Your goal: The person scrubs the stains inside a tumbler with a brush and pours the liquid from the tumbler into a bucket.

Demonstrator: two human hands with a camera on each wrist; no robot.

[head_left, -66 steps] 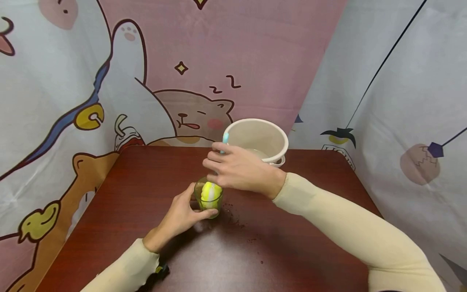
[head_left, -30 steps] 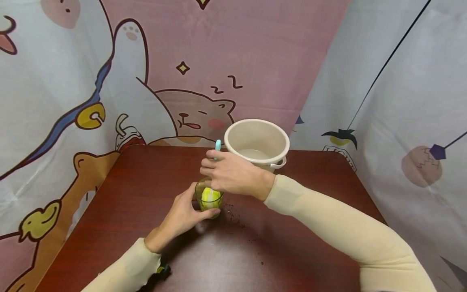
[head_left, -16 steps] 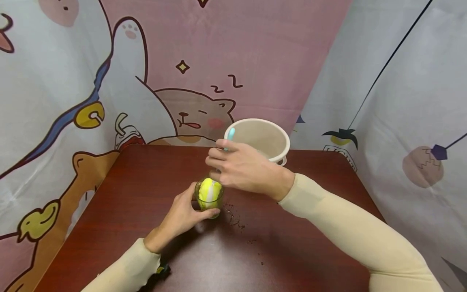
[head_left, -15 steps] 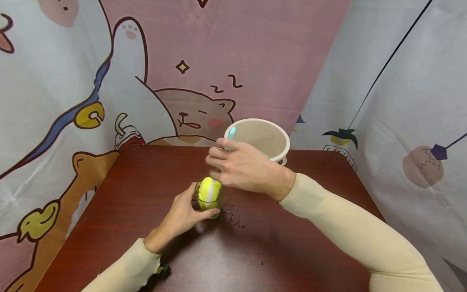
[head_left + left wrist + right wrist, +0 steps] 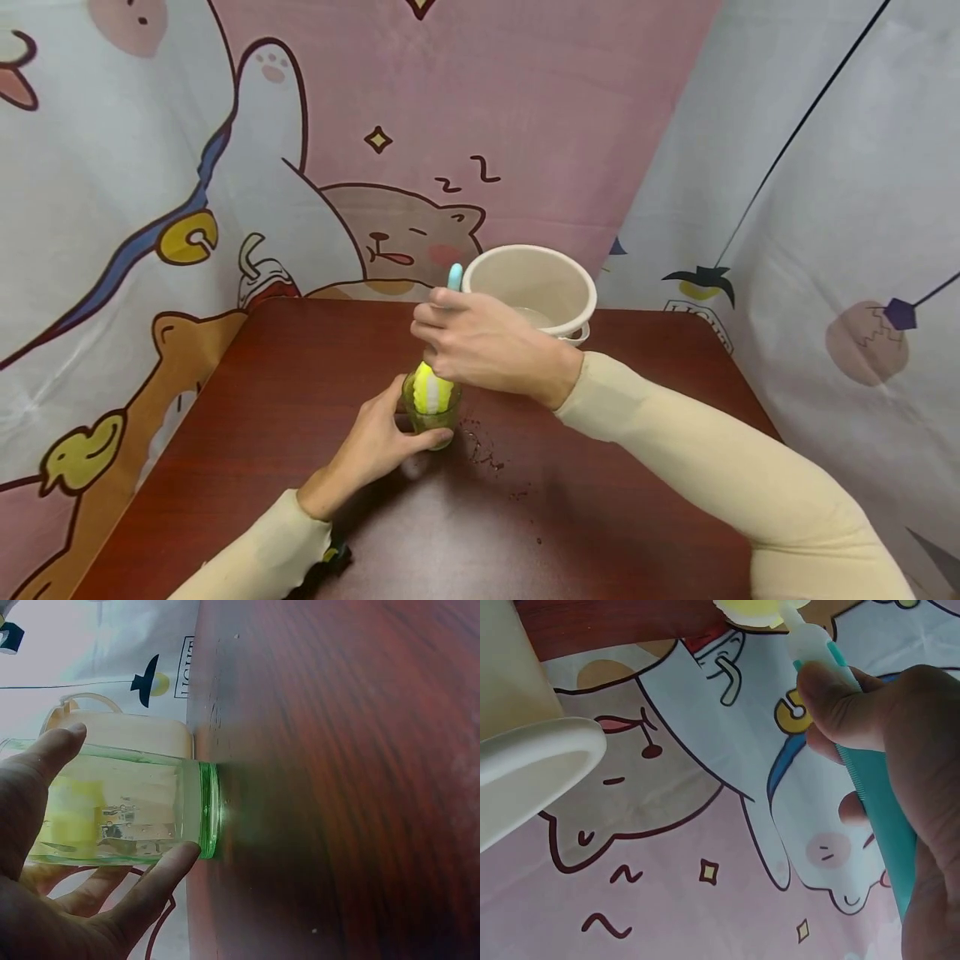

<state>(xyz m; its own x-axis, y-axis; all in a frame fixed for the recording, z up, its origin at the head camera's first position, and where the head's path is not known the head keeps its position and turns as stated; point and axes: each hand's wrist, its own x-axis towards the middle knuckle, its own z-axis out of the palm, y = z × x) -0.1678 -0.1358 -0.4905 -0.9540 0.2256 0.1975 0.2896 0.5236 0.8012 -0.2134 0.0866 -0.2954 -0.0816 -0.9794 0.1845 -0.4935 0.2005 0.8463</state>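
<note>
A green-tinted clear glass (image 5: 447, 423) stands on the table, with my left hand (image 5: 378, 437) gripping it from the left side. In the left wrist view, thumb and fingers wrap the glass (image 5: 150, 799), and its base meets the tabletop. My right hand (image 5: 495, 343) holds the teal handle of a bottle brush (image 5: 455, 276) above the glass. The brush's yellow-and-white sponge head (image 5: 431, 390) is partly inside the glass, its upper part above the rim. In the right wrist view the thumb and fingers curl round the brush handle (image 5: 881, 814).
A cream bucket (image 5: 587, 312) with a side handle stands behind the right hand. Water drops (image 5: 483, 454) lie on the dark red table (image 5: 615, 517) right of the glass. A small black object (image 5: 335, 557) sits by the left sleeve. Printed cloth (image 5: 562, 125) hangs behind.
The brush has gone down into the glass and come up again. Since half a second ago, the right hand shifted slightly left and the handle is more upright. The left hand keeps still.
</note>
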